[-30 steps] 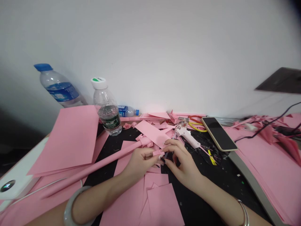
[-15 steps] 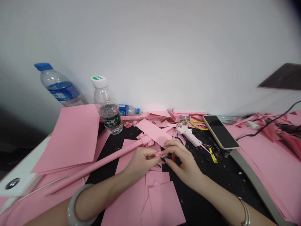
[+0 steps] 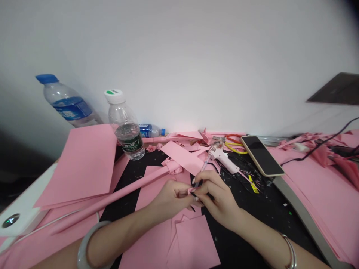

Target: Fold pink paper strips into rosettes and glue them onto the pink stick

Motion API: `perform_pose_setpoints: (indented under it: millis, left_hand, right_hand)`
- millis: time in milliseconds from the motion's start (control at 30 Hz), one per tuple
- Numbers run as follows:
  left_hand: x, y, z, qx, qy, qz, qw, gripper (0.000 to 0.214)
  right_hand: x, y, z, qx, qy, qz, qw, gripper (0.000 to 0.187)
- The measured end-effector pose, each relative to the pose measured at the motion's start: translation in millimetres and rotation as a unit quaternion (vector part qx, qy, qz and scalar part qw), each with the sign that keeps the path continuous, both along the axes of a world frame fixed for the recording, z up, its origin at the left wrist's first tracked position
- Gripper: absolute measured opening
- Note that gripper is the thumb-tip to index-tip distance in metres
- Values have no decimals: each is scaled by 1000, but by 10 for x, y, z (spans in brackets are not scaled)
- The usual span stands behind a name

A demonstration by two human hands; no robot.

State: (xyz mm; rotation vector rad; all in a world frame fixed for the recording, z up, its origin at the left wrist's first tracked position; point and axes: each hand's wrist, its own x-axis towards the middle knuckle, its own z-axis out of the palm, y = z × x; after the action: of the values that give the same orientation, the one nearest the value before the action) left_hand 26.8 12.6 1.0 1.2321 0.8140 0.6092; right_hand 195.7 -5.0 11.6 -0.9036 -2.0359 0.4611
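Close together at the front middle of the desk, both my hands are closed around one small folded piece of pink paper [image 3: 191,190]. My left hand [image 3: 171,198] pinches its left side between thumb and forefinger. From the right, my right hand [image 3: 218,196] meets it with thumb and bent fingers. A thin greyish stick [image 3: 203,169] runs behind the right fingers; whether that hand grips it is unclear. Small dark tips show near the fingertips. Under the hands lie pink paper sheets [image 3: 198,239]. A rolled pink paper tube [image 3: 134,185] lies left of them.
Behind my right hand lie a white glue gun [image 3: 226,160] and a phone [image 3: 262,155]. On the left stand a water bottle [image 3: 129,140] and a blue-capped bottle [image 3: 70,106]; a small bottle [image 3: 151,130] lies by the wall. A paper stack [image 3: 316,194] fills the right side.
Both hands have come slightly lower and nearer to me, and the fingers have shifted on the folded paper. More of the greyish stick shows now. The view has moved slightly.
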Motion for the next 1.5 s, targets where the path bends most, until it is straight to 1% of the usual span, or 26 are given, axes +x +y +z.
perform_pose_setpoints:
  millis: [100,167,233,333,433,567,733,800,867,967,1033,1133,1267,1400,1500]
  left_hand:
    - [-15,15,16,-37,-17,-17,999,13]
    - [-25,35,32,-51,-21,-21,998,10]
    - [-32,55,47,-61,-16,-12,998,10]
    - [-39,77,55,-71,-10,0,997,17]
    - [-48,92,36,-76,-16,-1,997,17]
    - [-60,113,-11,-85,-38,-8,996,15]
    - [-61,124,-24,-90,-46,-3,995,21]
    - [-58,121,-2,-81,-43,-6,996,23]
    - [-57,112,25,-65,-35,-12,997,22]
    - [-56,91,43,-39,-22,-30,999,19]
    - [-57,75,29,-30,-20,-37,999,16]
    - [-60,58,-1,-34,-30,-42,998,15]
    - [-61,47,8,-40,-27,-55,997,12]
    - [-57,36,33,-44,-26,-68,996,9]
    - [-52,38,28,-49,-32,-72,996,9]
  right_hand:
    - [23,14,4,48,-32,18,998,17]
    - [38,30,25,53,-44,27,997,19]
    - [51,44,54,37,-48,32,998,21]
    - [63,53,92,8,-40,45,998,23]
    - [75,58,101,-24,-27,50,998,25]
    - [93,74,90,-62,-7,50,997,33]
    - [90,88,105,-93,14,61,994,37]
    - [82,81,116,-99,23,62,993,35]
    - [75,71,120,-98,27,41,994,28]
    - [70,63,112,-104,-15,4,994,12]
    - [68,68,103,-121,-77,4,990,6]
    - [64,82,99,-139,-148,36,978,17]
    - [54,97,116,-137,-175,81,972,24]
    - [38,83,131,-108,-188,84,972,24]
    - [37,75,114,-85,-187,72,976,24]
